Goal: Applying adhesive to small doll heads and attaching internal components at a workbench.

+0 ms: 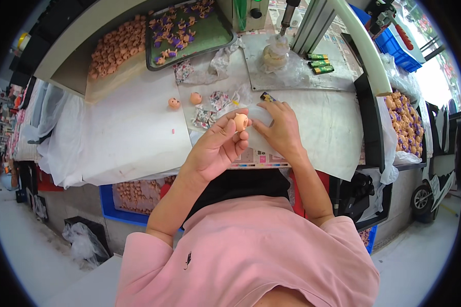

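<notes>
My left hand [217, 146] is closed on a small flesh-coloured toy head [241, 122], held up between thumb and fingers. Just right of it is my right hand [281, 128], thumb apart from the curved fingers, with nothing visible in its grip. The thumb tip comes close to the toy head; I cannot tell if they touch. A small dark cylinder with a yellowish band [267, 97] lies beside the right fingertips. Two more toy heads, one on the left [174, 103] and another [195, 97], rest on the white sheet, near crumpled floral-printed scraps [206, 117].
Beyond stands a press [284, 25] with a plastic-wrapped fixture [275, 55] on a metal plate [312, 82]. Several green-and-black cylinders [320, 64] lie there. A dark tray [230, 43] holds purple-and-flesh toy parts beside a heap of heads [119, 43]. Toys fill a right-hand bin [404, 123].
</notes>
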`<state>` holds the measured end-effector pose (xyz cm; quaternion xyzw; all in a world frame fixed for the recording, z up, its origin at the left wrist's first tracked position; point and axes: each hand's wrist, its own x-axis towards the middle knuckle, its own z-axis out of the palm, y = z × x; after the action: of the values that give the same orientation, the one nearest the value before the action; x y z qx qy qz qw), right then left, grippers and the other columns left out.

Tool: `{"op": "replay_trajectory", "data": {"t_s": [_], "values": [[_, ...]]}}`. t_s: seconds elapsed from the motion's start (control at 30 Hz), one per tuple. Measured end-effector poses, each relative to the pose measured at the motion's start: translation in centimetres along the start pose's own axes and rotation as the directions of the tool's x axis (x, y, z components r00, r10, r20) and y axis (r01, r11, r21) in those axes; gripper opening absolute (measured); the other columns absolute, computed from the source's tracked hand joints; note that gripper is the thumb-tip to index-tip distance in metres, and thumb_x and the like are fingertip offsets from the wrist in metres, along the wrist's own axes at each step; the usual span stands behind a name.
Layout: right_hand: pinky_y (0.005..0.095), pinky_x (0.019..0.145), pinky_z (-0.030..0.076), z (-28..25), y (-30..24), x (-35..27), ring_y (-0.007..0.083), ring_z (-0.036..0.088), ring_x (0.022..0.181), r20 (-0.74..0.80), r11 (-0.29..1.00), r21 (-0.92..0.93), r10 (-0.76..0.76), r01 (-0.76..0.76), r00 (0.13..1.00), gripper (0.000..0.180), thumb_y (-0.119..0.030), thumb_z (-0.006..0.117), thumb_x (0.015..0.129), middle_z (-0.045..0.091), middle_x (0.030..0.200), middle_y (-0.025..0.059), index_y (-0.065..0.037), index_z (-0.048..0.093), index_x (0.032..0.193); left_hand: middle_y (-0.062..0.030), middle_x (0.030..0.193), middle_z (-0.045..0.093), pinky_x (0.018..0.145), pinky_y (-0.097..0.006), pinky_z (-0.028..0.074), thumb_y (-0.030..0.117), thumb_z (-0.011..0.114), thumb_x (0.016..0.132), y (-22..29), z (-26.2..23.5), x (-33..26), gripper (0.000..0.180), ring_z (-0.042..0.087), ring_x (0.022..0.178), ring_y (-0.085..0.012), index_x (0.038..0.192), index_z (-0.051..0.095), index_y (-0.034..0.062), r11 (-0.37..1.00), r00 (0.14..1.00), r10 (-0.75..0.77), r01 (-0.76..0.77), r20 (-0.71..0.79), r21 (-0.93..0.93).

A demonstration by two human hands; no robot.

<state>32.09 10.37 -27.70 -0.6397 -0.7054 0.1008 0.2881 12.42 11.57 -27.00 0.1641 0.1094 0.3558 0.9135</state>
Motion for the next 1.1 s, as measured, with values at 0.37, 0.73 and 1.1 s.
{"op": "replay_trajectory", "data": {"t_s": [0.37, 0.73, 1.1], "values": [[0.0223, 0.069, 0.047, -3.7, -1.5, -4.3, 0.0094, 0.058, 0.082, -0.022, 0.640, 0.721, 0.406, -0.267, 0.914, 0.030, -0.009, 0.077, 0.077, 0.061, 0.094, 0.0025, -0.002, 0.060, 0.100, -0.0122, 0.125, 0.053, 0.093, -0.027, 0.051, 0.005, 0.055, 0.094, -2.9, -3.6, -1.2, 0.028, 0.056, 0.112, -0.0211, 0.122, 0.052, 0.0061, 0.985, 0.992, 0.061, -0.077, -0.106, -0.156], [0.0259, 0.064, 0.041, -3.5, -2.8, -5.8, 0.0143, 0.053, 0.073, -0.341, 0.918, 0.387, 0.053, 0.089, 0.939, 0.038, -0.029, 0.083, 0.071, 0.054, 0.081, 0.0047, -0.002, 0.065, 0.090, -0.0108, 0.122, 0.056, 0.100, -0.029, 0.048, -0.002, 0.054, 0.091, -3.3, -3.5, -0.4, 0.032, 0.054, 0.119, -0.0244, 0.123, 0.052, 0.0005, 0.996, 0.977, 0.050, -0.063, -0.206, -0.058], [0.0259, 0.060, 0.041, -2.8, -3.4, -5.7, 0.0148, 0.054, 0.070, -0.311, 0.919, 0.391, 0.077, 0.054, 0.947, 0.037, -0.029, 0.083, 0.070, 0.056, 0.079, 0.0047, -0.002, 0.066, 0.091, -0.0101, 0.120, 0.057, 0.096, -0.029, 0.050, 0.000, 0.059, 0.089, -3.5, -3.6, -0.4, 0.024, 0.058, 0.109, -0.0177, 0.112, 0.055, 0.0039, 0.998, 0.967, 0.069, -0.068, -0.245, 0.012]]}}
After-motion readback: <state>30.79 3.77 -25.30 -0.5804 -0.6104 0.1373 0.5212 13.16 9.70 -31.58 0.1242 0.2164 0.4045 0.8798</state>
